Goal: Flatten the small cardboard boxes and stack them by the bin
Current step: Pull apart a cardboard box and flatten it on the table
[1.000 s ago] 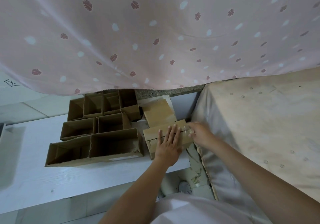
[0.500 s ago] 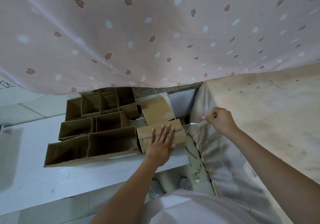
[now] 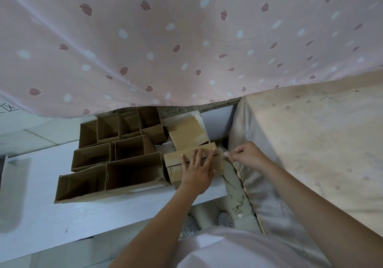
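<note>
1. A closed box [image 3: 193,163] lies at the right end of the white surface [image 3: 62,222], by the near edge, its long axis running along that edge, left to right.
2. The left hand [image 3: 198,169] lies flat on the box's top, fingers spread wide and pointing away from the person.
3. The right hand [image 3: 246,153] is at the box's right end, fingertips pinched narrow; what they hold is too small to tell.
4. Open boxes [image 3: 116,160] sit packed together just left of it, mouths facing up.
5. Another closed box [image 3: 187,133] lies just behind.
</note>
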### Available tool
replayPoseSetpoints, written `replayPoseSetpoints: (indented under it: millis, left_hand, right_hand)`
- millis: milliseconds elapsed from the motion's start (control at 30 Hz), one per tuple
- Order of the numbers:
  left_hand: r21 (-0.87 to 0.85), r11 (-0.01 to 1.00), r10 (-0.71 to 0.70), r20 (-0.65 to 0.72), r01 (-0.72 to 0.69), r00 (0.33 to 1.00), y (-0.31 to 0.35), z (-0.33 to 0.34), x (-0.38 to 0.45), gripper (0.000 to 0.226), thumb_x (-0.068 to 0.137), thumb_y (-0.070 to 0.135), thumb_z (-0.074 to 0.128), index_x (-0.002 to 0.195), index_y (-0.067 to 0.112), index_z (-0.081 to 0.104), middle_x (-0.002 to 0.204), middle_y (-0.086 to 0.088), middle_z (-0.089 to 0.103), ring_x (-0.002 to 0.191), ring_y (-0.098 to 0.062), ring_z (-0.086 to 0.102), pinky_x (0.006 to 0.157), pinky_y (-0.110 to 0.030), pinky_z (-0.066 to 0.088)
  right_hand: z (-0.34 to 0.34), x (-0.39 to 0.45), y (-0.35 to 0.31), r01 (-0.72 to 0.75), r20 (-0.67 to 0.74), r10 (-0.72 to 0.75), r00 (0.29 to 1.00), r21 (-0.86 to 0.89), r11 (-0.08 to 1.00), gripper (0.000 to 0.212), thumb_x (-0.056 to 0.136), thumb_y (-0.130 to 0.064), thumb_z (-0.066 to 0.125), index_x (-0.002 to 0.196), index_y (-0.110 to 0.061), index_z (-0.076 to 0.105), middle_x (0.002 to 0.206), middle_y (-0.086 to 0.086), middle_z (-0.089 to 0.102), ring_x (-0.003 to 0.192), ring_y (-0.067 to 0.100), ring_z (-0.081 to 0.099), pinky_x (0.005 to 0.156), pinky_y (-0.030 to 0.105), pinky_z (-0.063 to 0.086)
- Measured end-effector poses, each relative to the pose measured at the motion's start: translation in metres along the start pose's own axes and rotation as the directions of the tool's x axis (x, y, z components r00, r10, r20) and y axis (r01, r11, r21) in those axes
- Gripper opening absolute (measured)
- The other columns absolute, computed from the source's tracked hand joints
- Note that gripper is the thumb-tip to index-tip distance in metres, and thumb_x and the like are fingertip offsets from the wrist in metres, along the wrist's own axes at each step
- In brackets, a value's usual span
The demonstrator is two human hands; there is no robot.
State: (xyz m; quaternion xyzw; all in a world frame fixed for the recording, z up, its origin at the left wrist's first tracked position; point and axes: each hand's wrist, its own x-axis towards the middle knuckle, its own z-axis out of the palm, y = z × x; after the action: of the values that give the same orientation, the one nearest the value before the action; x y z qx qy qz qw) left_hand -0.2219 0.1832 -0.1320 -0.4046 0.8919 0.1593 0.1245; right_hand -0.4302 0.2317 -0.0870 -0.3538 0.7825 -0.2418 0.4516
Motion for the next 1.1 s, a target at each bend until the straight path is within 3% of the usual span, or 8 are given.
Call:
replayPoseSetpoints:
  millis: [167,300,433,500,633,767,967,1100]
  left_hand:
    - [0.005,0.999,-0.050,0.013,0.050,0.999,0.012,-0.005,0.015,0.062,0.106,0.051,0.017,0.160,0.030,-0.004,0.167,-0.011,-0.006,0.154,-0.031,-0.010,0.119,-0.063,-0.010]
    - [0.012,0.999,-0.034,-0.004,0.034,0.999,0.011,0.008,0.012,0.063,0.106,0.052,0.013,0.156,0.033,-0.019,0.164,-0.006,-0.026,0.151,-0.031,-0.024,0.118,-0.061,-0.014]
    - [0.032,0.999,-0.023,-0.007,0.023,1.000,0.008,0.016,0.011,0.064,0.106,0.053,0.012,0.155,0.033,-0.023,0.162,-0.006,-0.031,0.149,-0.030,-0.029,0.118,-0.060,-0.017]
    - [0.039,0.999,-0.025,-0.012,0.026,1.000,0.007,0.017,0.011,0.064,0.105,0.054,0.011,0.154,0.033,-0.025,0.162,-0.006,-0.031,0.149,-0.030,-0.029,0.118,-0.060,-0.017]
    - [0.073,0.997,-0.026,-0.010,0.026,1.000,0.007,0.018,0.011,0.071,0.101,0.063,0.012,0.153,0.033,-0.026,0.161,-0.006,-0.033,0.149,-0.032,-0.028,0.118,-0.061,-0.017]
    - [0.097,0.995,-0.028,-0.001,0.028,1.000,0.006,0.018,0.010,0.075,0.100,0.066,0.014,0.153,0.032,-0.028,0.160,-0.006,-0.035,0.148,-0.032,-0.030,0.118,-0.061,-0.016]
    - [0.095,0.995,-0.023,0.004,0.022,1.000,0.004,0.017,0.009,0.074,0.101,0.064,0.015,0.151,0.033,-0.030,0.160,-0.004,-0.035,0.149,-0.029,-0.029,0.118,-0.059,-0.017]
    - [0.169,0.986,-0.001,-0.024,0.005,1.000,0.000,0.020,0.004,0.071,0.102,0.062,0.011,0.152,0.032,-0.029,0.160,-0.005,-0.034,0.148,-0.029,-0.029,0.118,-0.062,-0.012]
  right_hand:
    - [0.009,0.010,-0.005,-0.008,0.060,0.008,0.998,0.007,1.000,0.002,0.089,-0.023,0.072,0.089,-0.023,0.074,0.107,0.002,0.074,0.104,0.015,0.066,0.101,0.037,0.050]
    - [0.010,0.011,-0.001,0.066,-0.030,-0.073,0.997,-0.201,0.977,0.021,0.079,-0.025,0.081,0.090,-0.021,0.063,0.085,-0.003,0.068,0.085,0.016,0.066,0.081,0.035,0.055]
    - [0.012,0.013,0.000,0.193,0.076,-0.180,0.981,-0.222,0.956,0.052,0.087,-0.016,0.074,0.134,-0.029,0.055,0.073,-0.006,0.054,0.065,0.003,0.053,0.058,0.013,0.041]
    - [0.016,0.016,0.002,0.258,0.118,-0.233,0.965,-0.281,0.924,0.044,0.093,-0.012,0.067,0.136,-0.021,0.060,0.073,-0.012,0.051,0.063,-0.003,0.050,0.058,0.005,0.037]
    - [0.021,0.019,0.007,0.152,0.059,-0.140,0.988,-0.398,0.905,0.049,0.089,-0.019,0.073,0.135,-0.015,0.057,0.129,0.012,0.046,0.108,0.025,0.056,0.097,0.026,0.043]
    - [0.023,0.019,0.008,0.168,0.095,-0.146,0.985,-0.296,0.940,0.079,0.087,-0.015,0.074,0.154,-0.021,0.033,0.147,0.010,0.045,0.115,0.026,0.056,0.102,0.034,0.044]
    - [0.028,0.025,0.012,0.115,0.077,-0.100,0.992,-0.224,0.968,0.034,0.090,-0.014,0.071,0.123,-0.015,0.067,0.110,0.002,0.070,0.107,0.019,0.064,0.072,0.006,0.040]
    - [0.025,0.030,0.017,0.093,0.053,-0.084,0.995,-0.213,0.973,0.014,0.095,-0.013,0.061,0.102,-0.016,0.072,0.092,0.000,0.068,0.091,0.017,0.064,0.067,0.020,0.043]
